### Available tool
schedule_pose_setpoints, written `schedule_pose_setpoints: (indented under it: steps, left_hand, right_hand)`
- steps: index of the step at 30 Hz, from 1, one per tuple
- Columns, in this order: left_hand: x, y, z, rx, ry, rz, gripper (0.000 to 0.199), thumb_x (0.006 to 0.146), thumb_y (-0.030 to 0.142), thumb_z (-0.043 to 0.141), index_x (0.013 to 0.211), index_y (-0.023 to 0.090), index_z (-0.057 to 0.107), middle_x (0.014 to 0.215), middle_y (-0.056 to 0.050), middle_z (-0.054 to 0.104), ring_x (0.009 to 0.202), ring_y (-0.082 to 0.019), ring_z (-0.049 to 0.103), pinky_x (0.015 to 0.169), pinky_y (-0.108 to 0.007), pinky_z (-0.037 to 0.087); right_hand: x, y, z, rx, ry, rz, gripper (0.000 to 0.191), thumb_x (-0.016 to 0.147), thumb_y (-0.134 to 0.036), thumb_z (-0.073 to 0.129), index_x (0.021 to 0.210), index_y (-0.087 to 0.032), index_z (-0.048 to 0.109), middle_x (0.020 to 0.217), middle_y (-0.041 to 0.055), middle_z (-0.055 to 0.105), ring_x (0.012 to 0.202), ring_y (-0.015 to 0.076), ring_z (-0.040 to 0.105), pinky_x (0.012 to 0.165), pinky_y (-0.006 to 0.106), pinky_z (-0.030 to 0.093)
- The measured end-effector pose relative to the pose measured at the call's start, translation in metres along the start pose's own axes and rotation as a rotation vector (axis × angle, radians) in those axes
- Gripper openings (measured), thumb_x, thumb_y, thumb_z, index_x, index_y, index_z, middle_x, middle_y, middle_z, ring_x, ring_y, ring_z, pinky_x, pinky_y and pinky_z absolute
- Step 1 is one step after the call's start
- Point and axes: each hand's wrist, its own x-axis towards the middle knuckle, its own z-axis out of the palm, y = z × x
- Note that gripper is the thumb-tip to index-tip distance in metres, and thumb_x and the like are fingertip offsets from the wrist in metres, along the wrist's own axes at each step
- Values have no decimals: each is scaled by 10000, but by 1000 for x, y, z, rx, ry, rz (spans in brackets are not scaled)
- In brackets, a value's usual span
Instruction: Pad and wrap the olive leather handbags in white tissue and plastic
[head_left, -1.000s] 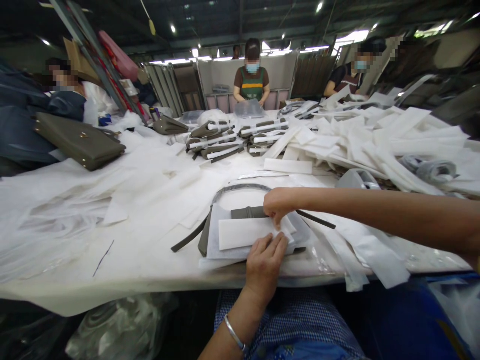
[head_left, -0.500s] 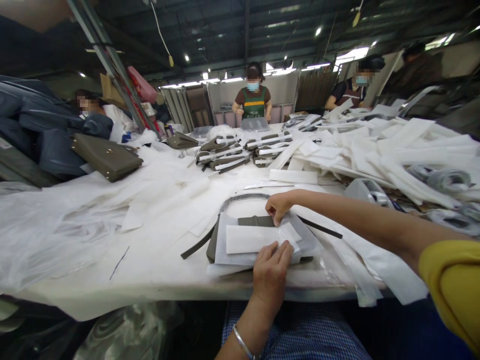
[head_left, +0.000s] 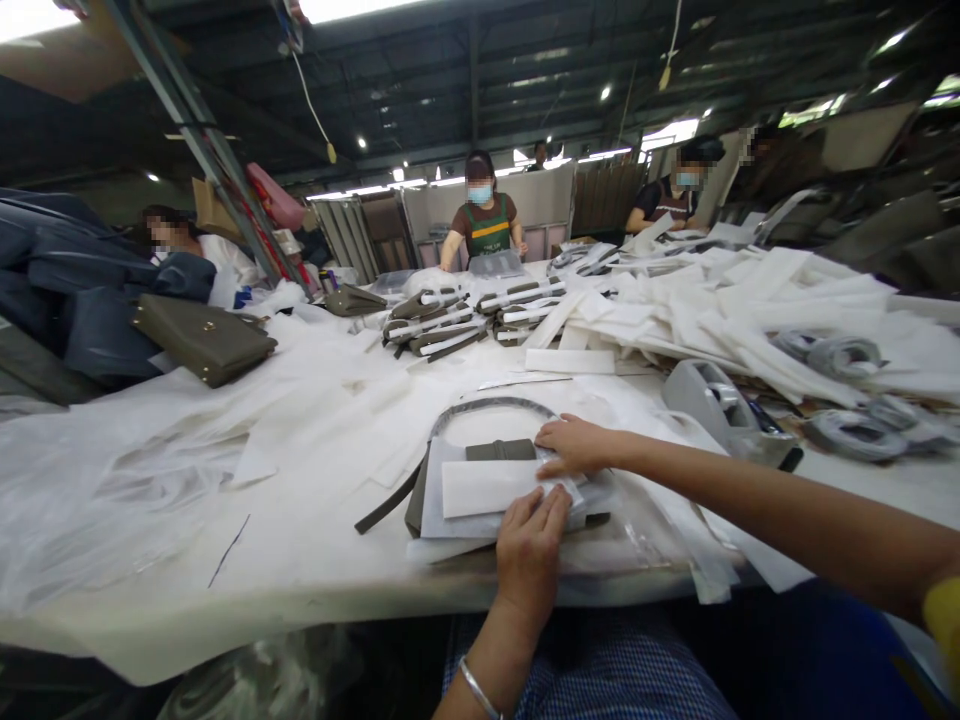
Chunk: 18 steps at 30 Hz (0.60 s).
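Observation:
An olive bag (head_left: 415,503) lies on the white-covered table, partly under a translucent sheet (head_left: 433,515). Its wrapped handle (head_left: 491,403) arches away from me, and a dark strap (head_left: 386,503) sticks out at the left. On the sheet rests a white foam strip (head_left: 480,487). My left hand (head_left: 531,540) presses its spread fingers on the strip's right part, near the bag's front edge. Beyond it, my right hand (head_left: 574,445) lies with fingers extended over the bag's upper right side. Neither hand grips anything visible.
Stacked olive bags with white wrapping (head_left: 435,325) stand farther back. White foam pieces (head_left: 697,310) heap up at the right, near a grey tape dispenser (head_left: 709,400) and tape rolls (head_left: 851,430). Another olive bag (head_left: 206,340) lies left. A masked person (head_left: 484,225) is across the table.
My right hand has opened from a closed pinch and now lies flatter on the bag's right side. My left hand stays on the strip. The camera view has shifted slightly.

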Motion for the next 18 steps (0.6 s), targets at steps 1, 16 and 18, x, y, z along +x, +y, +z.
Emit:
schedule_pose_setpoints:
  steps: [1,16,18]
  left_hand:
    - [0,0,0,2,11,4,428,870,99,662,1270,246,620,1224,-5,710,1098,-219,653,940,-369,568]
    - [6,-52,33,82,197,401,639,881,70,439,1510,151,358,1166,-63,732,1004,-158,707,854,-221,574]
    - [14,-59,25,102,165,478,628,890,101,427,1511,153,353,1180,-69,727,1025,-154,703,849,-204,568]
  right_hand:
    - [-1,-1,4,9,10,5,575,848,-612,605,1194,-161,697,1300,194,639,1248,362,541,1090,553,281]
    - [-77,-39,47,238,465,-21,508,935,-493,561,1375,-241,566,1385,98,607,1335,259,498,1209,531,127]
    - [-93,-41,63,229,462,-90,689,877,-512,626,1475,-220,449,1489,128,497,1412,314,397,1208,546,135]
